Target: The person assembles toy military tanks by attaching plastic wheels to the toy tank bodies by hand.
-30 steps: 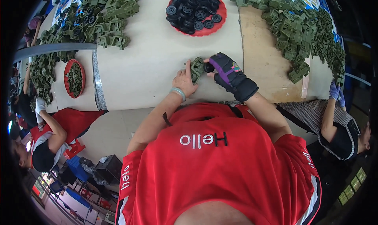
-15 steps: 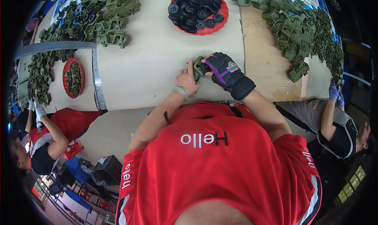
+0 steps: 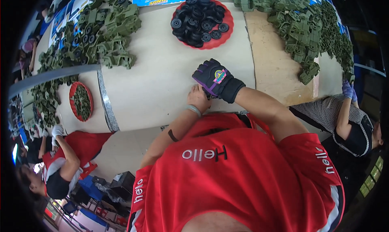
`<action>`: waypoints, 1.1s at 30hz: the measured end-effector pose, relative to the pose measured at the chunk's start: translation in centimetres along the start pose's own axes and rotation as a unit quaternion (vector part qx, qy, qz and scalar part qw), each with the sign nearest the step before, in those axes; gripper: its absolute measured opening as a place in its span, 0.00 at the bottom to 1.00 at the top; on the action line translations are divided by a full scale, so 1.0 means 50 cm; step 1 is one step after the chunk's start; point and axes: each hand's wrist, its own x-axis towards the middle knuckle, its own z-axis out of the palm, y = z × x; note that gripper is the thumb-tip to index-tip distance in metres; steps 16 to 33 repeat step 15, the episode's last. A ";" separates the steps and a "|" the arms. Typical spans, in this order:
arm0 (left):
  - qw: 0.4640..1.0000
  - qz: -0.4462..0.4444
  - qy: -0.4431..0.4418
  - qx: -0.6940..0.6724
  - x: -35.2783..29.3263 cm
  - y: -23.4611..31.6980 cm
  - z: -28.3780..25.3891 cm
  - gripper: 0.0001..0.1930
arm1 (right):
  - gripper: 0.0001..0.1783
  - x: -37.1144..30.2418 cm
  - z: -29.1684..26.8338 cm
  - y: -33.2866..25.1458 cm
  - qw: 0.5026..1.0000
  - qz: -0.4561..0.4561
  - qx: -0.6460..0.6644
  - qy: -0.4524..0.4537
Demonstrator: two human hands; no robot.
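Note:
At the near edge of the table, my two hands are together. My bare left hand [image 3: 198,98] is closed around a small olive-green toy vehicle, now almost fully hidden. Over the toy lies my right hand [image 3: 212,77] in a black and purple glove, its fingers curled and pressing down from above. The black wheel seen earlier on the toy is covered by the glove. Beyond my hands stands a red scalloped plate [image 3: 226,35] heaped with black toy wheels [image 3: 198,19].
Green vehicle bodies, some with wheels, are piled at left [image 3: 115,25]; more bodies [image 3: 300,33] lie at right. A red basket [image 3: 71,106] holds small green parts. A grey metal bar [image 3: 56,77] crosses the left side. Co-workers sit on both sides, one with purple gloves [image 3: 348,90].
My right hand has turned and moved over the toy vehicle, covering it and its wheel. My left fingers have curled in, and the view has shifted slightly.

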 end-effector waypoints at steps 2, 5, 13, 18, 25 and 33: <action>1.000 -0.003 0.011 -0.018 -0.001 0.006 -0.003 0.49 | 0.13 0.011 0.027 0.001 0.994 0.111 0.013 0.023; 0.998 -0.015 0.006 -0.067 0.006 0.018 -0.018 0.52 | 0.11 0.013 0.045 0.011 0.955 0.280 0.071 0.068; 0.993 0.012 0.028 -0.112 -0.006 -0.002 0.015 0.48 | 0.12 0.009 0.003 0.017 0.999 -0.023 0.044 -0.022; 0.992 -0.029 -0.024 -0.120 0.004 -0.009 0.016 0.49 | 0.12 0.014 0.018 0.011 0.988 0.152 0.021 -0.013; 0.992 -0.029 -0.024 -0.120 0.004 -0.009 0.016 0.49 | 0.12 0.014 0.018 0.011 0.988 0.152 0.021 -0.013; 0.992 -0.029 -0.024 -0.120 0.004 -0.009 0.016 0.49 | 0.12 0.014 0.018 0.011 0.988 0.152 0.021 -0.013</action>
